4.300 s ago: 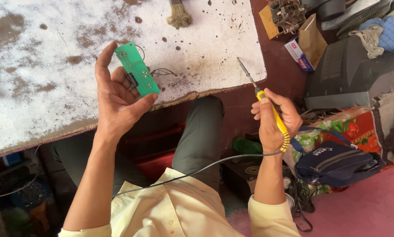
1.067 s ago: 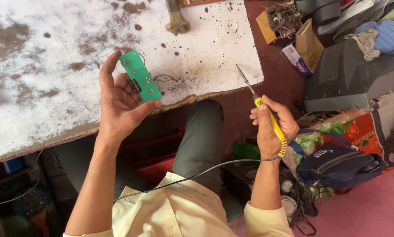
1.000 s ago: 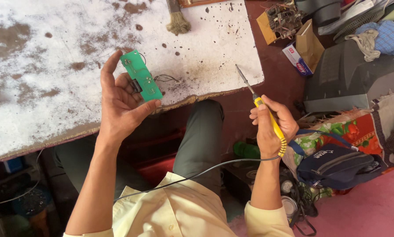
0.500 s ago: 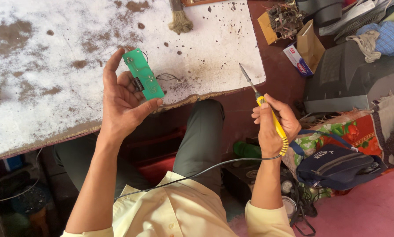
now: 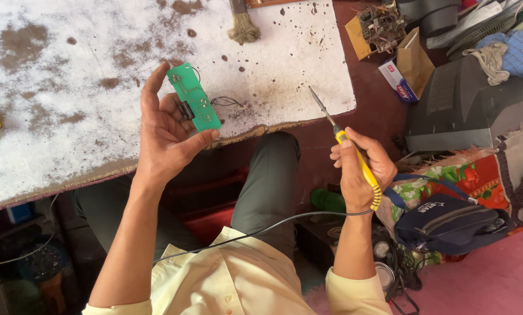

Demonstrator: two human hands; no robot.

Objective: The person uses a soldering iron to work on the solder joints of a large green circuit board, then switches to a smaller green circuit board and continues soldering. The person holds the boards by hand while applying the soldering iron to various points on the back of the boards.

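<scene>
Green circuit board (image 5: pixel 194 97) now sits tilted higher in the left hand (image 5: pixel 167 135), pinched between thumb and fingers above the counter (image 5: pixel 69 87) edge, while the right hand (image 5: pixel 359 170) stays clenched around the yellow soldering iron (image 5: pixel 346 146), apart.

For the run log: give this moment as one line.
left hand: holds green circuit board above white worktable | right hand: grips yellow soldering iron, tip clear of board | brush on table

Left hand (image 5: pixel 169 137) raised, palm up, fingers spread, pinching with thumb; right hand (image 5: pixel 359 169) fisted, forearm upright.
</scene>
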